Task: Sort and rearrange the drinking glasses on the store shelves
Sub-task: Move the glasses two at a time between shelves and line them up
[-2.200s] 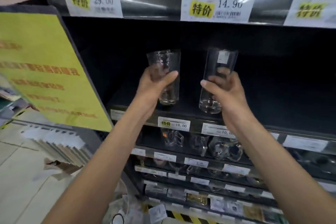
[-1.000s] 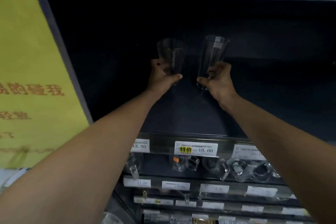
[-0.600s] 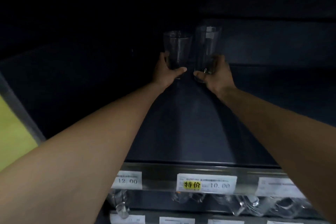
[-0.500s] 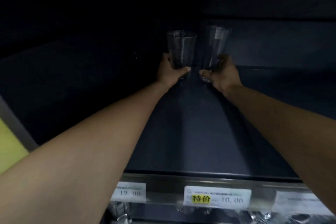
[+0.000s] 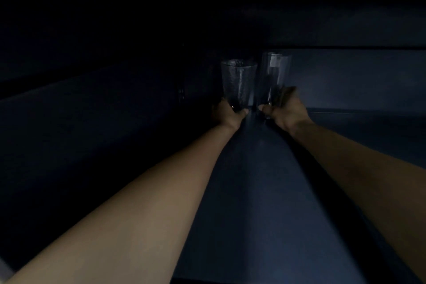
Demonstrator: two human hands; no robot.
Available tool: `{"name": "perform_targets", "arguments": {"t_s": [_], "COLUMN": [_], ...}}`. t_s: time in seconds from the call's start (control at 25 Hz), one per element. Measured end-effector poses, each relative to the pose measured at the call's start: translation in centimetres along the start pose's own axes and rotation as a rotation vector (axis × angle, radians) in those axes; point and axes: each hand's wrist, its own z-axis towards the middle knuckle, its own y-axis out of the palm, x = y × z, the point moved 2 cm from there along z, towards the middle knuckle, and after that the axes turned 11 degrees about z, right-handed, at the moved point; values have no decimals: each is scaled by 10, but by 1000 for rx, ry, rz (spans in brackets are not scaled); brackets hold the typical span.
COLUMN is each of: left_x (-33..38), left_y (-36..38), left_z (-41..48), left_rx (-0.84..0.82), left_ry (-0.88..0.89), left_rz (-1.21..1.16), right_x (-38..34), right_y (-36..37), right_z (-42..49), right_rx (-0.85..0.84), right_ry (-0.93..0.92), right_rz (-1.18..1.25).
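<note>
Single head-worn view, low and close, facing deep into the dark shelf (image 5: 253,214).

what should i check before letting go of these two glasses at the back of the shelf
1. Left hand grips the base of the textured glass: ok.
2. Right hand grips the base of the taller smooth glass: ok, though that hand is blurred.
3. Both glasses upright: ok.
4. Bases resting flat on the shelf: cannot tell, the hands cover them and the light is dim.
5. Gap between the two glasses: cannot tell, they stand close side by side and may touch.
6. Room behind them before the back wall: cannot tell, too dark.
</note>
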Motion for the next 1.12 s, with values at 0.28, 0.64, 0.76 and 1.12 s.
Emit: {"name": "perform_targets", "arguments": {"t_s": [0.28, 0.64, 0.76, 1.12], "left_x": [2, -1, -2, -2], "left_y": [8, 11, 8, 9], "left_z": [-2, 3, 4, 4], "left_rx": [-60, -37, -14, 9], "left_ry": [-48, -19, 4, 29], "left_rz": [-28, -9, -6, -23], "right_x": [1, 6, 3, 2], "right_y": [0, -3, -3, -5], "right_z": [-1, 1, 0, -4], "right_rx": [-33, -34, -49, -17], "right_ry": [-35, -29, -28, -27], "right_rz": [-79, -132, -143, -137]}}
